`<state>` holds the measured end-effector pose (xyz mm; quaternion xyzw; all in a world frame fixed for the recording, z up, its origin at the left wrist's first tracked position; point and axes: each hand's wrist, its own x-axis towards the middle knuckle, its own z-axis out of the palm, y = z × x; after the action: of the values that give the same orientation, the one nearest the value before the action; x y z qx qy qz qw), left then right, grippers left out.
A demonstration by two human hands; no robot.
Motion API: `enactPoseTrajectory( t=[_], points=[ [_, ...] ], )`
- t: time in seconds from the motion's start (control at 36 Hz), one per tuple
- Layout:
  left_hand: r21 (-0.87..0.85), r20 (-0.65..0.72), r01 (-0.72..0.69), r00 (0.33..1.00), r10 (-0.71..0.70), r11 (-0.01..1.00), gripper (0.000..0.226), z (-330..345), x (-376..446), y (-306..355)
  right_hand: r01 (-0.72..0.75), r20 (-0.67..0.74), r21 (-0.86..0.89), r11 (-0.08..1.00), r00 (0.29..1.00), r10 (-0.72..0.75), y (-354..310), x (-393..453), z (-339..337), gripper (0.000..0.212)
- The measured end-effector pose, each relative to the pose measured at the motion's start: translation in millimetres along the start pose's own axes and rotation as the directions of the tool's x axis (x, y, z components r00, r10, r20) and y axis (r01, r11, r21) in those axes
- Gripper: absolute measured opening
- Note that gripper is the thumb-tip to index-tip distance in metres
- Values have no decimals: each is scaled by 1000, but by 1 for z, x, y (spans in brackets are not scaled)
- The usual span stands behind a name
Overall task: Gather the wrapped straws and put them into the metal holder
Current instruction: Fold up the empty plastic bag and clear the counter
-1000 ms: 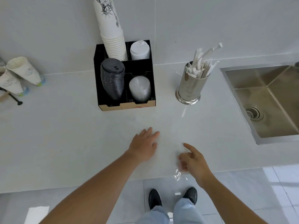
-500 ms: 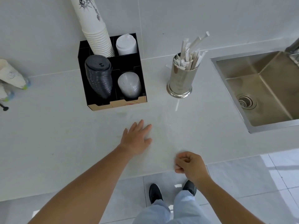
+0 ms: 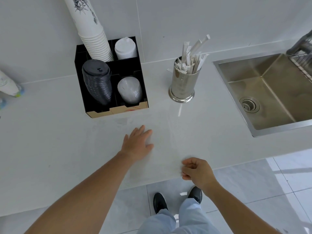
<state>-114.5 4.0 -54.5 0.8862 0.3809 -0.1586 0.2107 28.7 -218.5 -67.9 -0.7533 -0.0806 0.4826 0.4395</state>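
both hands worked over a pale counter (image 3: 50, 141): the left hand (image 3: 137, 142) lay flat and spread, palm down on the surface, holding nothing, while the right hand (image 3: 196, 171) was curled nearly closed at the counter's front edge, fingertips pinched together; whether anything was caught between them could not be told. no readable writing showed; the tall stack of paper cups (image 3: 89, 26) carried a dark line drawing, and a red mark on the tan front strip of the black organizer (image 3: 140, 102) was too small to read. the organizer stood against a grey tiled wall (image 3: 185, 17), also holding black lids (image 3: 98, 81), clear lids (image 3: 130, 90) and white lids (image 3: 125, 49) in separate bays. right of it, the metal holder (image 3: 183, 85) stood upright, packed with wrapped straws (image 3: 190, 61), their ends fanning out above its rim. one loose straw (image 3: 180, 110) lay on the counter just in front of the holder's base, well apart from both hands. a steel sink (image 3: 263, 92) was set into the counter at right. grey floor tiles (image 3: 253, 183) and dark shoes (image 3: 159, 202) showed below the counter's edge.
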Motion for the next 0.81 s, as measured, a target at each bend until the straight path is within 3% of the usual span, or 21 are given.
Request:
enactPoseTrajectory(
  t=[0.25, 0.81],
  points=[
    [7, -41, 11, 999, -11, 1000, 60, -3, 1, 1, -13, 59, -21, 1000, 998, 14, -11, 0, -3, 20],
    [-1, -10, 36, 999, -36, 999, 62, -5, 7, -6, -25, 38, -142, 990, 999, 31, -24, 1, 3, 19]
  ],
)
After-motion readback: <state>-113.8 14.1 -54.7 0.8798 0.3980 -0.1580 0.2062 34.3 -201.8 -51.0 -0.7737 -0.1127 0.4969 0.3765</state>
